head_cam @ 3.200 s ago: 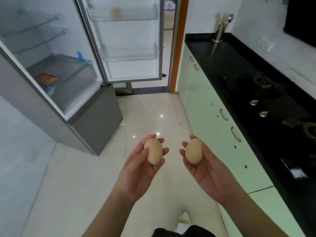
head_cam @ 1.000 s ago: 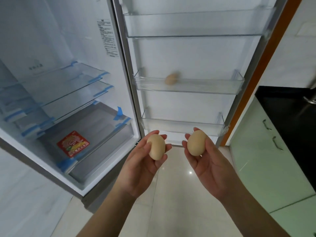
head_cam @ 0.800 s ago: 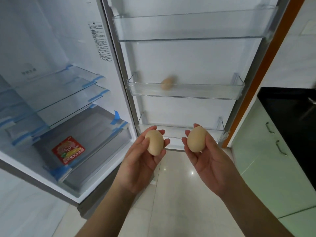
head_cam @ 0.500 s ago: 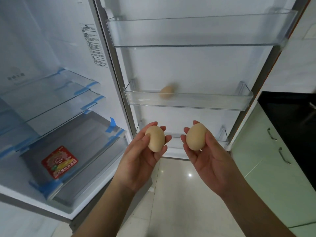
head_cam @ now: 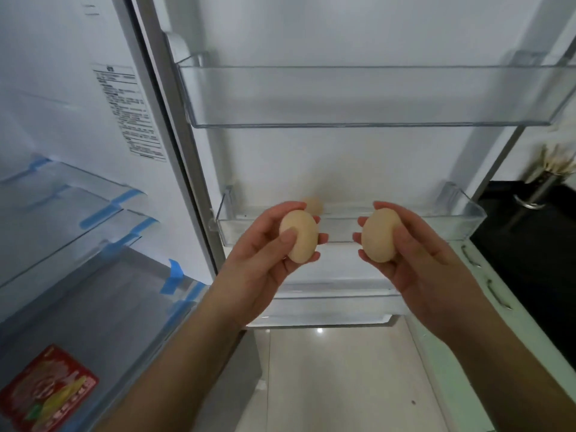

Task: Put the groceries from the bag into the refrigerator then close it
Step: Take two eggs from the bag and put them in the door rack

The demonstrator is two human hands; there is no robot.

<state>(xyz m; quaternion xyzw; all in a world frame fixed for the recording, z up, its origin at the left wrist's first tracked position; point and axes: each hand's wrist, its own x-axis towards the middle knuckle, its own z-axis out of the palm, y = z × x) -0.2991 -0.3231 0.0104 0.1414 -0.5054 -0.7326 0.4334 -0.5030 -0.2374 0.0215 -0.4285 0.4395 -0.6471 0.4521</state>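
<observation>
I stand at the open refrigerator door [head_cam: 358, 32]. My left hand [head_cam: 258, 266] grips a tan egg [head_cam: 300, 235]. My right hand [head_cam: 417, 260] grips a second tan egg [head_cam: 380, 235]. Both eggs are held up in front of the clear middle door bin [head_cam: 452, 226]. A third egg [head_cam: 313, 204] lies inside that bin, partly hidden behind my left fingers. The clear upper door bin [head_cam: 367, 98] holds nothing that I can see. The grocery bag is out of view.
The refrigerator's inside is at the left, with glass shelves [head_cam: 62, 213] edged in blue tape and a crisper cover [head_cam: 103, 322] bearing a red sticker [head_cam: 46, 391]. At the right are green cabinets [head_cam: 486, 294], a black counter [head_cam: 536, 244] and a utensil holder [head_cam: 542, 188].
I have stepped closer to the door and both hands have risen with their eggs, from below the middle bin up to its level. The eggs now sit slightly further apart.
</observation>
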